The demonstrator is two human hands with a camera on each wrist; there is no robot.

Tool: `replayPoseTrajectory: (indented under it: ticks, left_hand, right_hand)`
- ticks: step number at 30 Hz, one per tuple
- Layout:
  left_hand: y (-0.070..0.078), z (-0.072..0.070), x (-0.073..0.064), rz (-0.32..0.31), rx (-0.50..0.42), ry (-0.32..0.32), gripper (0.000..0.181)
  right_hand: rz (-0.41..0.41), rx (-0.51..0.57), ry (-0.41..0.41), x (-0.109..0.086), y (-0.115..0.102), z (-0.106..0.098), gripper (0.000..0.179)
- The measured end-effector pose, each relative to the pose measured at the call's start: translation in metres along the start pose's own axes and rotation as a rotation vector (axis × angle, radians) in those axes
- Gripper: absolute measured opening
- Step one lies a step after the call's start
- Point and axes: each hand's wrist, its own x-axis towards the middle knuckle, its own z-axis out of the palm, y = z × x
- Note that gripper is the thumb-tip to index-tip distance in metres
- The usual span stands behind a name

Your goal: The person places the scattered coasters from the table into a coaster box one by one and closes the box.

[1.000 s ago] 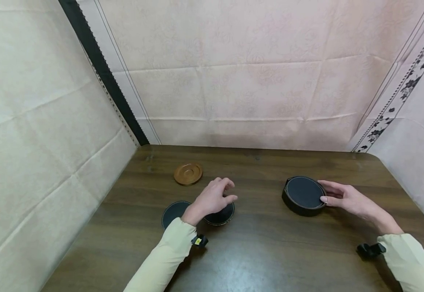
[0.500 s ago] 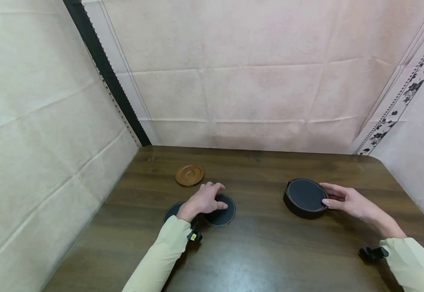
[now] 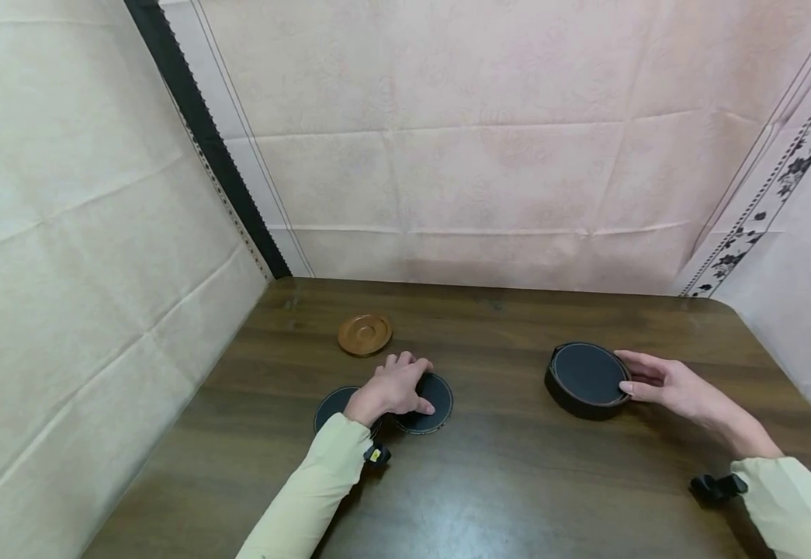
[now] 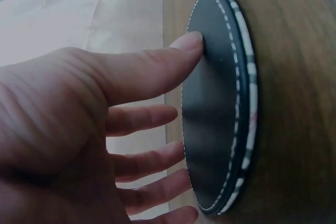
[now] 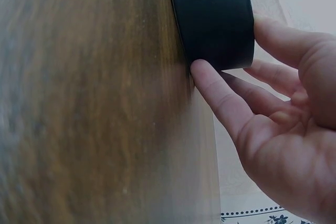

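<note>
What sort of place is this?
Probably an indoor tabletop arranged for filming handwork, though I can't tell what room it's in. Signs: a wood-grain table, creased, pale patterned cloth closing it in, and a small black device at the person's right cuff.

Worktop (image 3: 489,481) across lower half of head frame, cloth (image 3: 489,155) behind it and at both sides. Saucer (image 3: 365,335) left of centre, farthest back. In front of it, left disc (image 3: 330,406) and right disc (image 3: 436,400) side by side, both partly under left hand (image 3: 391,388); its thumb on right disc's face. Case (image 3: 589,380) right of centre, well apart from discs. Right hand (image 3: 677,388) at case's right side, thumb at top rim, one fingertip low by worktop.
</note>
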Motion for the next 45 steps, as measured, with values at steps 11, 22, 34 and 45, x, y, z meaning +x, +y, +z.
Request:
replayPoseTrajectory:
  ticks: [11,22,34,45]
  left_hand:
    - [-0.006,-0.002,0.003,-0.030,0.005,0.027,0.069]
    - [-0.004,-0.020,-0.004,0.017,-0.070,0.058,0.023]
    - [0.017,-0.040,-0.002,0.188,-0.082,0.034,0.007]
    - [0.040,-0.047,0.014,0.274,-0.215,0.064,0.005]
  right_hand:
    - [-0.009,0.000,0.004,-0.001,-0.001,0.000,0.068]
    - [-0.043,0.044,0.001,-0.001,0.000,0.001,0.065]
    - [-0.007,0.027,0.012,0.000,-0.001,0.000,0.067]
    - [0.000,0.019,0.004,-0.002,-0.003,-0.001,0.067]
